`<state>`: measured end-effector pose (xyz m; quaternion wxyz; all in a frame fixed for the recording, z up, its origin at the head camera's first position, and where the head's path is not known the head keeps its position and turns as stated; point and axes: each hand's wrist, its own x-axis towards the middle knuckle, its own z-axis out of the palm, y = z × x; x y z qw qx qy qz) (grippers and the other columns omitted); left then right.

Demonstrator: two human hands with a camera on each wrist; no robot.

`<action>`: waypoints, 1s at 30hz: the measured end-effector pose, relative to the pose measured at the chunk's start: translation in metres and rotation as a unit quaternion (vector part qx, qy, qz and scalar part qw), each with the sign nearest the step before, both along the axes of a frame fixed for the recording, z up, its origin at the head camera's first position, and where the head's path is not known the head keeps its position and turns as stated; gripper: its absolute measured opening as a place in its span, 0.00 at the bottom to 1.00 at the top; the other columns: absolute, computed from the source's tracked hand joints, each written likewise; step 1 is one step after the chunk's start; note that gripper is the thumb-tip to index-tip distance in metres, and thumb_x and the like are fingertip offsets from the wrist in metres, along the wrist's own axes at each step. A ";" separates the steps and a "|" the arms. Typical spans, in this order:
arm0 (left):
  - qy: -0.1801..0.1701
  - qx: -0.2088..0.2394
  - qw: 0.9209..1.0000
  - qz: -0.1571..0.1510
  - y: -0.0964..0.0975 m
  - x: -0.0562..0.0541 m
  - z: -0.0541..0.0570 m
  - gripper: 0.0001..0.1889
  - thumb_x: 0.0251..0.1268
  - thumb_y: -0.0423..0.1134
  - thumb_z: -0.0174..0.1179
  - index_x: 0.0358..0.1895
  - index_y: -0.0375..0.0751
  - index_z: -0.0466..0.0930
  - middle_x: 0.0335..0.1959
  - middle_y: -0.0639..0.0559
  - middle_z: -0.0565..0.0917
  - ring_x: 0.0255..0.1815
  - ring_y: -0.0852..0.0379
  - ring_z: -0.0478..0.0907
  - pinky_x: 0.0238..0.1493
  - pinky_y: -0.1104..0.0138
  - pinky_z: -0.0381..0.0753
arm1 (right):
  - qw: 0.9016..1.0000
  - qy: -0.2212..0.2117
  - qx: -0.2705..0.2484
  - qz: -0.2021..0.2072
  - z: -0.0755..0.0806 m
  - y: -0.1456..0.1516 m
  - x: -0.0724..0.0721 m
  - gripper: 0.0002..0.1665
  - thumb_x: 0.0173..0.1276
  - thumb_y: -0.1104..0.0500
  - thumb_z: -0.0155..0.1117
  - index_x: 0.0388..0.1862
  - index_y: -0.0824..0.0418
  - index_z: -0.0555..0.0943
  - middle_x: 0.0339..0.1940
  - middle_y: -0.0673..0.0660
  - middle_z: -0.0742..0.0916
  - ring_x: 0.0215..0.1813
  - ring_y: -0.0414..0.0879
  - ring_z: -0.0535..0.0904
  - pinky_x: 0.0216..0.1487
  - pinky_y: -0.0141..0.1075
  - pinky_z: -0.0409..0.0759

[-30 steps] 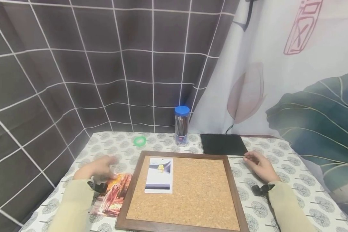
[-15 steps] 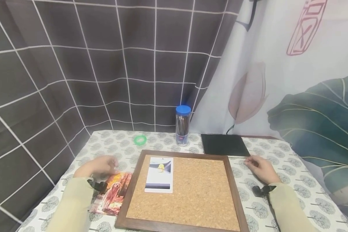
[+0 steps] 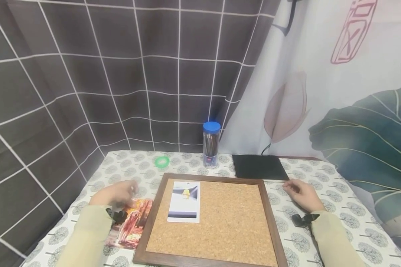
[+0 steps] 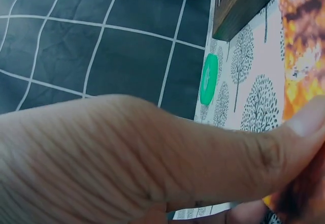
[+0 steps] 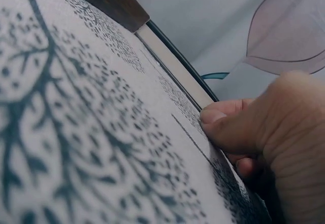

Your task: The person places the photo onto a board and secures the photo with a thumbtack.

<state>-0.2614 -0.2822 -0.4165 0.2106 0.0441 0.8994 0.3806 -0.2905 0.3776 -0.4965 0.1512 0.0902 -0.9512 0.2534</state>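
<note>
My left hand (image 3: 115,193) lies at the upper left of a photo print (image 3: 133,228) of a dog among autumn colours. In the left wrist view, its thumb (image 4: 228,155) rests on the print's surface; the other fingers are mostly hidden. A wood-framed cork board (image 3: 234,218) is just right of the print, with a white photo card (image 3: 183,209) showing a small yellow figure at its upper left. My right hand (image 3: 302,193) rests loosely curled on the table beside the near right corner of a black flat pad (image 3: 260,167). It holds nothing visible.
Behind the board stands a clear tube (image 3: 210,148) of pencils with a blue lid. A green ring (image 3: 162,162), like a tape roll, lies at the back left. The tree-print tablecloth (image 3: 307,241) covers the table, with hanging curtains behind.
The left fingers have shifted slightly near the top of the dog print. The head view has swung a little. The right hand, board and card keep their places.
</note>
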 end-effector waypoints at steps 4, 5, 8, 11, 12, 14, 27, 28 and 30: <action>0.034 -0.043 0.998 -0.029 -0.003 -0.001 0.000 0.19 0.49 0.25 0.69 0.43 0.35 0.73 0.24 0.43 0.80 0.20 0.51 0.78 0.23 0.65 0.76 | 1.000 0.000 -0.006 0.001 0.000 0.000 0.000 0.12 0.74 0.53 0.62 0.47 0.60 0.84 0.48 0.63 0.86 0.49 0.62 0.82 0.50 0.59 0.77; 0.035 -0.046 0.998 -0.032 -0.004 -0.002 0.000 0.17 0.49 0.26 0.69 0.42 0.35 0.73 0.24 0.44 0.80 0.21 0.51 0.78 0.24 0.65 0.76 | 1.000 0.002 -0.009 0.001 0.000 0.000 0.000 0.12 0.74 0.54 0.63 0.47 0.60 0.84 0.49 0.64 0.86 0.51 0.64 0.81 0.52 0.60 0.77; 0.028 -0.036 0.998 -0.043 -0.008 -0.003 -0.001 0.12 0.52 0.27 0.69 0.36 0.35 0.74 0.22 0.46 0.80 0.21 0.53 0.77 0.25 0.65 0.76 | 1.000 0.003 -0.014 0.004 0.000 0.000 0.000 0.11 0.74 0.54 0.63 0.46 0.60 0.84 0.50 0.65 0.85 0.53 0.66 0.81 0.53 0.62 0.76; 0.036 -0.032 0.997 -0.062 -0.013 -0.004 -0.001 0.08 0.55 0.30 0.69 0.32 0.37 0.76 0.21 0.47 0.81 0.21 0.55 0.76 0.25 0.66 0.75 | 1.000 0.005 -0.018 0.002 0.001 0.000 0.000 0.11 0.74 0.54 0.63 0.46 0.59 0.85 0.50 0.65 0.85 0.54 0.66 0.81 0.54 0.62 0.76; 0.047 -0.036 0.995 -0.074 -0.015 -0.005 -0.002 0.08 0.55 0.31 0.69 0.31 0.37 0.77 0.20 0.48 0.81 0.21 0.55 0.76 0.26 0.66 0.75 | 1.000 0.006 -0.018 0.002 0.001 -0.001 0.000 0.11 0.74 0.54 0.63 0.46 0.59 0.84 0.51 0.65 0.85 0.54 0.66 0.81 0.54 0.62 0.76; 0.080 -0.055 0.991 -0.094 -0.018 -0.007 -0.003 0.07 0.56 0.35 0.70 0.30 0.40 0.79 0.20 0.52 0.80 0.22 0.57 0.74 0.26 0.66 0.73 | 1.000 0.010 -0.019 0.002 0.002 -0.001 0.000 0.11 0.74 0.53 0.64 0.47 0.59 0.85 0.50 0.65 0.86 0.53 0.66 0.81 0.54 0.62 0.76; 0.089 -0.004 0.990 -0.113 -0.031 -0.013 -0.016 0.06 0.59 0.39 0.69 0.33 0.41 0.83 0.22 0.53 0.80 0.23 0.57 0.73 0.26 0.65 0.75 | 1.000 0.020 -0.017 -0.005 0.002 0.000 0.002 0.12 0.72 0.56 0.66 0.48 0.62 0.83 0.46 0.64 0.87 0.47 0.63 0.82 0.49 0.59 0.77; 0.091 -0.003 0.989 -0.117 -0.032 -0.014 -0.016 0.06 0.60 0.39 0.69 0.33 0.41 0.83 0.23 0.53 0.80 0.24 0.57 0.73 0.28 0.65 0.76 | 1.000 0.018 -0.016 -0.007 0.001 0.000 0.002 0.12 0.72 0.56 0.66 0.48 0.62 0.83 0.45 0.64 0.87 0.46 0.63 0.82 0.48 0.59 0.77; 0.094 -0.004 0.988 -0.123 -0.034 -0.015 -0.018 0.06 0.60 0.39 0.68 0.33 0.41 0.83 0.24 0.53 0.80 0.25 0.57 0.74 0.30 0.64 0.76 | 1.000 0.015 -0.015 -0.010 0.001 -0.001 0.002 0.11 0.72 0.57 0.66 0.47 0.62 0.83 0.45 0.64 0.87 0.46 0.63 0.82 0.48 0.59 0.77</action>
